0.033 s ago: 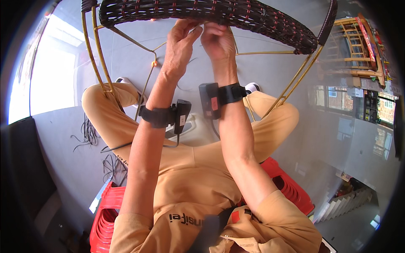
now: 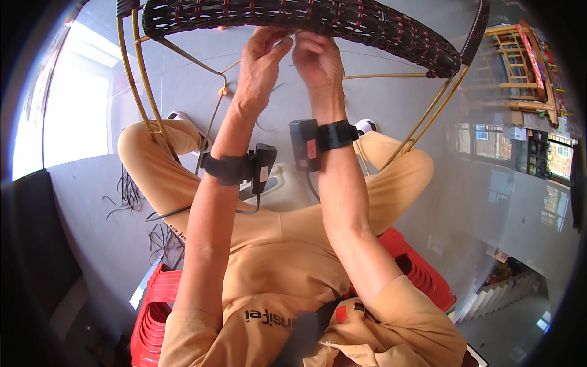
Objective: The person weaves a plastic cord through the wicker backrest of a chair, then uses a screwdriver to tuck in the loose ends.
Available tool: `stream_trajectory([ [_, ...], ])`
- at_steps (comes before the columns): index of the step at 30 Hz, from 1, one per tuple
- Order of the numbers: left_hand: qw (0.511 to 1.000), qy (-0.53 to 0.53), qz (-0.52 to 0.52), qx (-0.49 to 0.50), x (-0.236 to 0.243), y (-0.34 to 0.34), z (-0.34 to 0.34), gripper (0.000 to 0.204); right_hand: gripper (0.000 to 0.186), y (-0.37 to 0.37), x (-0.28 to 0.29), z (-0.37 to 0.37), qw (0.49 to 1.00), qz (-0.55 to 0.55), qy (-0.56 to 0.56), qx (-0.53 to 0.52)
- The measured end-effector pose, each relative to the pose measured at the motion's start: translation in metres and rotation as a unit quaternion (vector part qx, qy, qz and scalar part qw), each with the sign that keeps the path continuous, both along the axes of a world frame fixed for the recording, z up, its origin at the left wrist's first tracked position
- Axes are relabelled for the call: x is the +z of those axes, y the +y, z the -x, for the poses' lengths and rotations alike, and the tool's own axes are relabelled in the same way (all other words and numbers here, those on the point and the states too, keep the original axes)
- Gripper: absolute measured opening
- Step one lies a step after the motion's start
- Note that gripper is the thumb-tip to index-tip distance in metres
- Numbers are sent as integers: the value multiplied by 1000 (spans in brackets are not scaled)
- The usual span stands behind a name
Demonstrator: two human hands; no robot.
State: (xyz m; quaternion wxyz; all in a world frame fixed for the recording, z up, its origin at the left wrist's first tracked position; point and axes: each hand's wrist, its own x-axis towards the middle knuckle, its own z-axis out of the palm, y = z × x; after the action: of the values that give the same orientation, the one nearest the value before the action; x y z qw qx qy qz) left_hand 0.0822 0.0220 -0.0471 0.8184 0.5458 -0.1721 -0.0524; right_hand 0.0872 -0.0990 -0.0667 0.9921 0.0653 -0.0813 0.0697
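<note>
Wicker weaving (image 2: 342, 24) is arching across the top of the frame, a dark band with reddish flecks, running from the upper left down toward the upper right. I am reaching both hands up to its lower edge near the top centre. I am pressing my left hand (image 2: 260, 67) against the underside of the band with the fingers (image 2: 275, 41) curled, pinching at something thin that I cannot make out. I am holding my right hand (image 2: 318, 61) just beside it, the two nearly touching, its fingertips closed in a pinch at the band's edge; whether a strand is between them I cannot tell.

The band is sitting on a yellow metal frame (image 2: 143, 92), whose thin rods are running down at the left and slanting down at the right of the picture. I am wearing a black strap with a small dark box on each wrist, the left wrist device (image 2: 244, 168) and the right wrist device (image 2: 318, 140), in the middle of the frame. I am sitting on a red plastic stool (image 2: 422, 269) in tan trousers, knees spread to either side. Loose dark strands (image 2: 128, 196) are lying on the grey floor at the left.
</note>
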Motion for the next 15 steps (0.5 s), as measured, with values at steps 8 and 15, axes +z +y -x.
stream_trajectory([
  [8, 1000, -2, 19, -18, -3, 0, -1, 29, 16, 1, 4, 2, 991, 107, 28, -75],
  [15, 1000, 17, -11, -5, 3, 2, 3, 31, 7, 19, 9, 1, 985, 90, 56, -137],
])
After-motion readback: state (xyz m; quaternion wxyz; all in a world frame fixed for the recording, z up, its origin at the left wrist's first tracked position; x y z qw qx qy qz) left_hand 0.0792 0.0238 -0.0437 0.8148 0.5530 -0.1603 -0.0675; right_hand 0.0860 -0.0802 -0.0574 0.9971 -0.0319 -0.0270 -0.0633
